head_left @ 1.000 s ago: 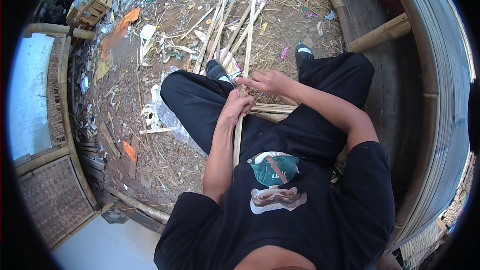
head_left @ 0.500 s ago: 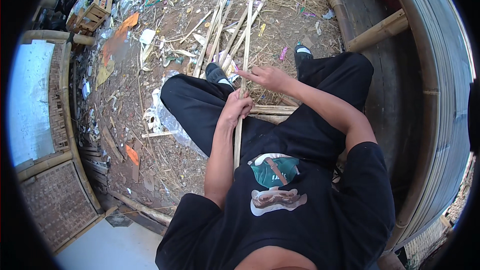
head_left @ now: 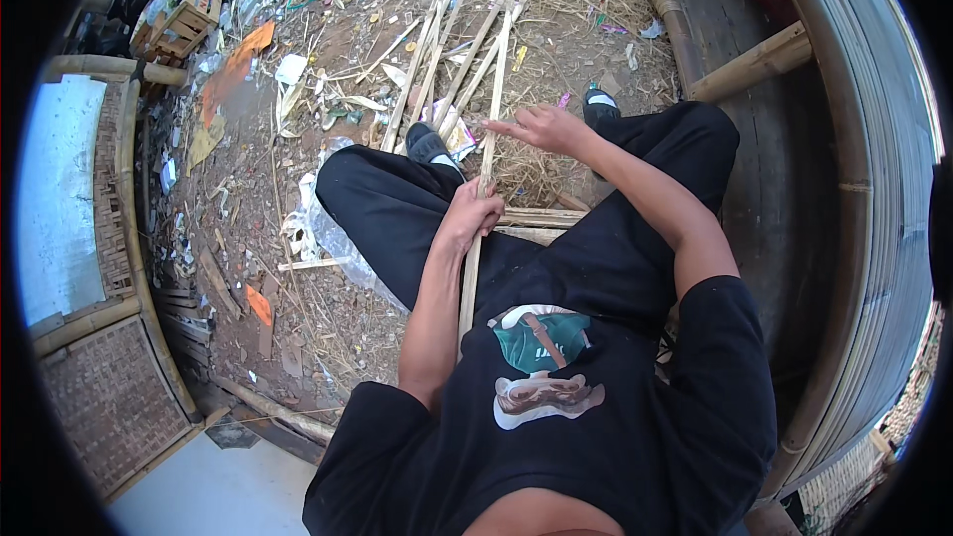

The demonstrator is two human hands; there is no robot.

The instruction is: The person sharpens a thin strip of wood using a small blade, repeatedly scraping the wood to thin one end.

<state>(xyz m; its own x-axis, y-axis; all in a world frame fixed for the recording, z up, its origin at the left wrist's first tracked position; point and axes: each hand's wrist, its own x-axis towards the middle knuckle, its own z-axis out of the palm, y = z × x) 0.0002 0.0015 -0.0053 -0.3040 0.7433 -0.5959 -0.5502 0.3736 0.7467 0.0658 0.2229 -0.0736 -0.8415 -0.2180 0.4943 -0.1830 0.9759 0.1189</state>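
My left hand (head_left: pixel 470 212) is wrapped round a long pale strip of split wood or bamboo (head_left: pixel 499 69). The strip runs from my lap, past my left shoe, and out over the ground, tilted slightly right at its far end. Close to the strip's right side, beyond the left hand, is my right hand (head_left: pixel 546 129). Its index finger stretches toward the strip while the other fingers curl in; anything inside them is hidden. Several similar strips (head_left: pixel 413 71) lie fanned out on the ground beyond my left shoe (head_left: pixel 427 143).
More strips (head_left: pixel 541 217) lie crosswise between my legs. Litter and straw cover the dirt, with clear plastic sheeting (head_left: pixel 362 273) beside my left knee. A wooden crate (head_left: pixel 197 2) stands far left. Woven panels (head_left: pixel 109 397) border the left, a bamboo frame (head_left: pixel 852 199) the right.
My right hand has shifted slightly right and nearer to me. The strip's far end has swung a little to the right; the left hand keeps its hold in nearly the same place.
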